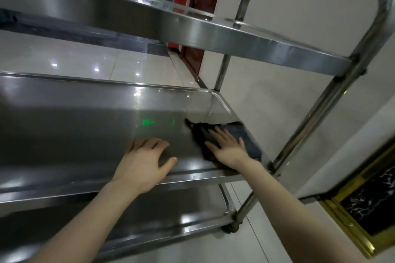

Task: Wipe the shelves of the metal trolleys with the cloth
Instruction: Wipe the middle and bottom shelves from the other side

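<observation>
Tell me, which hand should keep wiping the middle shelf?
Probably the right hand. It lies flat on the dark cloth at the right end of the middle shelf. The left hand has no cloth; it only rests on the shelf's front edge, likely steadying.

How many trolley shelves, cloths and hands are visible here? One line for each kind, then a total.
Shelves: 3, top shelf, middle shelf, bottom shelf
Cloths: 1, dark cloth, on the middle shelf
Hands: 2, left hand, right hand
Total: 6
</observation>
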